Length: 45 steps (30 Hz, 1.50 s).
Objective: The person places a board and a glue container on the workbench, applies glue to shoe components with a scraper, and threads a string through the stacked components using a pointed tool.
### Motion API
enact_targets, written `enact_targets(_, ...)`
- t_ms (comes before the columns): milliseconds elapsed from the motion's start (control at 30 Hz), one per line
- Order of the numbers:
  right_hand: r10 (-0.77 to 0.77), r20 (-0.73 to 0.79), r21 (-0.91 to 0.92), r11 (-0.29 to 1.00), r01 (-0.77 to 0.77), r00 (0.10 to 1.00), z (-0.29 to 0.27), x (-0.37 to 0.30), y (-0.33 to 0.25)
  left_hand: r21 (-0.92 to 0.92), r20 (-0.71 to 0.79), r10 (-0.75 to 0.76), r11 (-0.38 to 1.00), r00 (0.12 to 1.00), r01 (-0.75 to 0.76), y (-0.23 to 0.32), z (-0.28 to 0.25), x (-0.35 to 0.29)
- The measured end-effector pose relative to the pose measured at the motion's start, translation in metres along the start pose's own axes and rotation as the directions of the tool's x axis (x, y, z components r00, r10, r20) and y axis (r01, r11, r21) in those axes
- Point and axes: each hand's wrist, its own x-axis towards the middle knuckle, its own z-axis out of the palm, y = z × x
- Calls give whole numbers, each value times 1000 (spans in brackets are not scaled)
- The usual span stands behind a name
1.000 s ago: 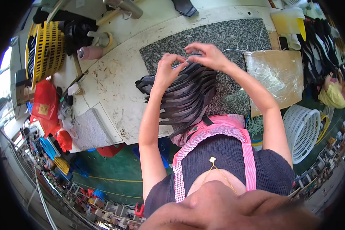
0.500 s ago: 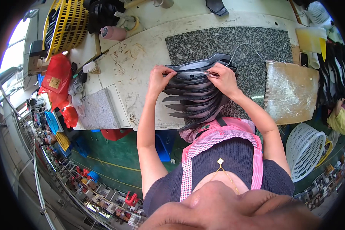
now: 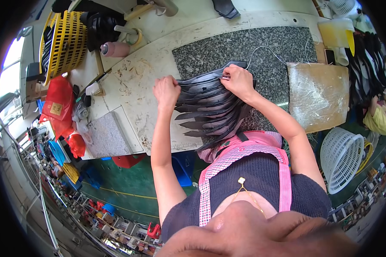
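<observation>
A fanned stack of dark grey, curved cut pieces [image 3: 210,103] lies in front of me, overlapping in rows across the table edge and the granite slab. My left hand [image 3: 166,91] is closed at the left end of one of the upper pieces, its fingertips pinched there. At the right end of the stack, my right hand [image 3: 238,82] is curled around a small metal tool [image 3: 225,77], mostly hidden by the fingers; its kind is unclear. A thin white cord [image 3: 261,47] runs over the slab just beyond the right hand.
The speckled granite slab [image 3: 270,40] lies behind the stack, with a worn brown board [image 3: 319,96] to its right. At left are a yellow basket [image 3: 68,45], a pink bottle [image 3: 116,49] and a red bag [image 3: 58,103]. A white basket [image 3: 341,158] stands low right.
My left hand has moved left, away from the right hand, and turned so its back shows. The metal tool is now more hidden in my right hand. The whole view has shifted slightly.
</observation>
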Motion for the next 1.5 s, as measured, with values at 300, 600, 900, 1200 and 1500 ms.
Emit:
enact_targets(300,32,-12,65,997,-31,999,-14,3,8,-329,-75,443,834,893,-442,71,46,-4)
enact_targets(600,-82,-25,-32,996,81,996,-18,16,26,-369,-4,406,849,914,-379,78,60,15)
enact_targets(900,112,-78,296,952,-84,991,-77,-1,44,-239,51,405,893,913,-382,122,44,17)
enact_targets(1200,-16,129,-47,999,22,992,-66,-2,52,-525,70,434,781,898,-337,123,38,44)
enact_targets(1500,-276,164,-252,916,311,947,-45,23,43,-632,-1,398,711,918,-309,112,35,30)
